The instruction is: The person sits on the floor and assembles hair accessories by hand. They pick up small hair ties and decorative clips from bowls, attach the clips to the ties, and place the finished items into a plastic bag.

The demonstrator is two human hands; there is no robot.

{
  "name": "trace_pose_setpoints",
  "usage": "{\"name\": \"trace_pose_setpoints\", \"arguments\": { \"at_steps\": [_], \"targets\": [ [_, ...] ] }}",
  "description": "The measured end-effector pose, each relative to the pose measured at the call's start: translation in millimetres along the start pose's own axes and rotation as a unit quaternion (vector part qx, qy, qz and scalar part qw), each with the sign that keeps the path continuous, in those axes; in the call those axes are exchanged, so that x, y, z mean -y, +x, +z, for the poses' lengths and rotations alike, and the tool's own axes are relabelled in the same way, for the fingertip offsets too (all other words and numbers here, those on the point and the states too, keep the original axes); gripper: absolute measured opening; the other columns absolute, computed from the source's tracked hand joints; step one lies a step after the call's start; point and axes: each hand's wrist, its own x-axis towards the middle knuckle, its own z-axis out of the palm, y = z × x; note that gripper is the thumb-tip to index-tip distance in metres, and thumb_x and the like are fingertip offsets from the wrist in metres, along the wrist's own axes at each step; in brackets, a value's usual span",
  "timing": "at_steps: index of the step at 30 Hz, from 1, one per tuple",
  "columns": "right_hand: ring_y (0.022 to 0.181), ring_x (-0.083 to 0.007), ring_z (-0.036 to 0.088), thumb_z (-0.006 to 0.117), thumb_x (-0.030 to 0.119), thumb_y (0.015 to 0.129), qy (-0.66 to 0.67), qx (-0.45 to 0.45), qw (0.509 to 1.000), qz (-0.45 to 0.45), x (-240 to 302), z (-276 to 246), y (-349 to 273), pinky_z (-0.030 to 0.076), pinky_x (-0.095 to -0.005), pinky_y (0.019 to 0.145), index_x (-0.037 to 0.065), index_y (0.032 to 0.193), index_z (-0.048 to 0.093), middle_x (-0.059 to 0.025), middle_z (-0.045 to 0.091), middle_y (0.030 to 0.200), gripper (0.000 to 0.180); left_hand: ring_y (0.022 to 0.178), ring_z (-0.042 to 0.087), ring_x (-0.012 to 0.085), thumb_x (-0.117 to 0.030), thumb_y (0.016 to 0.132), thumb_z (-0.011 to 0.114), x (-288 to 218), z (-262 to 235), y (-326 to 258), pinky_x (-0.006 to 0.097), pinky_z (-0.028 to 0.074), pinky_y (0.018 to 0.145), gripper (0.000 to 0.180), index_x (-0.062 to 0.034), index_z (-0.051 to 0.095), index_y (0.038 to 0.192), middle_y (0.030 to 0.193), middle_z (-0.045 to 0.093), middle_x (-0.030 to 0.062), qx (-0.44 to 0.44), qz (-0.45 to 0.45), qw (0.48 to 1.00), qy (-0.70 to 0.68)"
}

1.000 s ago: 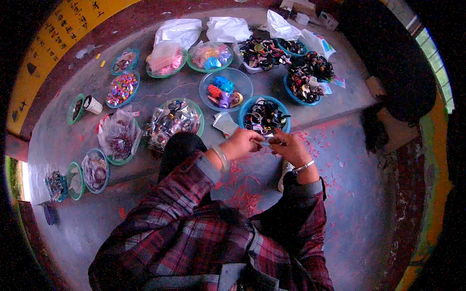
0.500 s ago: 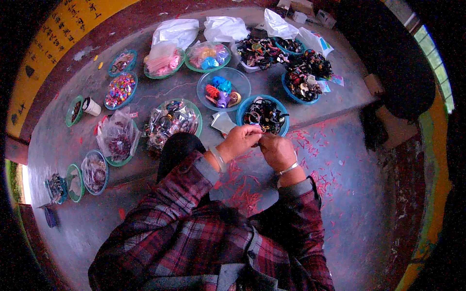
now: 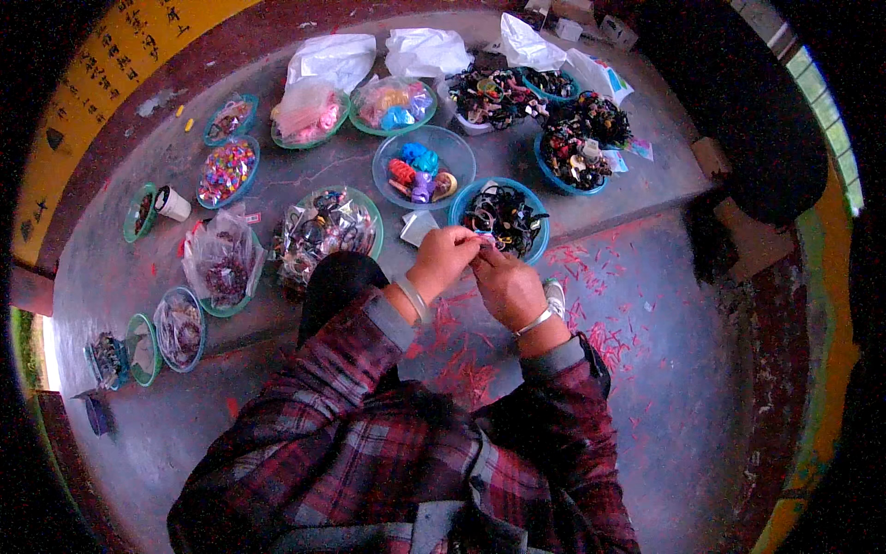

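Note:
My left hand (image 3: 439, 266) and my right hand (image 3: 509, 290) meet in front of me, fingertips pinched together. A tiny reddish-pink piece (image 3: 485, 241) shows between them, too small to name. Each wrist wears a silvery bangle. Just beyond my fingers stands a blue basin (image 3: 545, 231) holding black looped bands that look like hair ties. A flat pale packet (image 3: 418, 228) lies beside that basin, left of my fingers. Farther back, a clear bowl (image 3: 383, 166) contains blue, red and purple bundles.
To the left are a green-rimmed basin (image 3: 377, 224) of wrapped trinkets, a basin of colourful beads (image 3: 227, 172) and a white cup (image 3: 173, 204). Behind are heaps of dark bands (image 3: 498, 100) and white plastic bags (image 3: 429, 53). Red scraps (image 3: 461, 374) litter the lower floor, past a ledge.
My right hand has shifted left and slightly up, closer to my left hand. A shoe tip now shows beside my right wrist. The basins have stayed put.

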Motion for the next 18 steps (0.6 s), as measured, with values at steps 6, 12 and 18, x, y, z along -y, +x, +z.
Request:
{"name": "trace_pose_setpoints", "arguments": {
  "at_steps": [6, 12, 18],
  "targets": [
    [0.077, -0.0277, 0.06, 0.057, -0.001, 0.072, 0.124, -0.317, 0.928, 0.149, -37, -32, 13, 0.049, -0.0323, 0.064, 0.009, 0.093, 0.061, -0.0105, 0.061, 0.087, 0.023, 0.067, 0.059, 0.0122, -0.015, 0.076, 0.059, -34, -43, 25, 0.026, 0.044, 0.06, 0.019, 0.0012, 0.063, 0.085, 0.073, 0.063, 0.0111, -0.079, 0.057, 0.992, -0.08],
    [0.073, -0.0234, 0.061, 0.061, 0.011, 0.074, 0.125, -0.193, 0.932, 0.279, -79, 3, 18, 0.048, -0.0302, 0.063, 0.009, 0.086, 0.065, -0.0092, 0.063, 0.082, 0.013, 0.065, 0.056, 0.0093, -0.013, 0.079, 0.057, -25, -60, 43, 0.022, 0.042, 0.058, 0.019, 0.0037, 0.062, 0.087, 0.073, 0.062, 0.0054, -0.077, 0.012, 0.975, -0.21],
    [0.074, -0.0333, 0.06, 0.05, 0.031, 0.079, 0.036, 0.065, 0.946, 0.316, -118, 78, 13, 0.047, -0.0442, 0.062, 0.009, 0.079, 0.063, -0.0144, 0.061, 0.083, 0.025, 0.079, 0.058, 0.0113, -0.013, 0.082, 0.055, -11, -58, 48, 0.022, 0.047, 0.072, 0.02, 0.0023, 0.058, 0.095, 0.088, 0.061, 0.0061, -0.019, -0.064, 0.964, -0.259]
  ]
}}
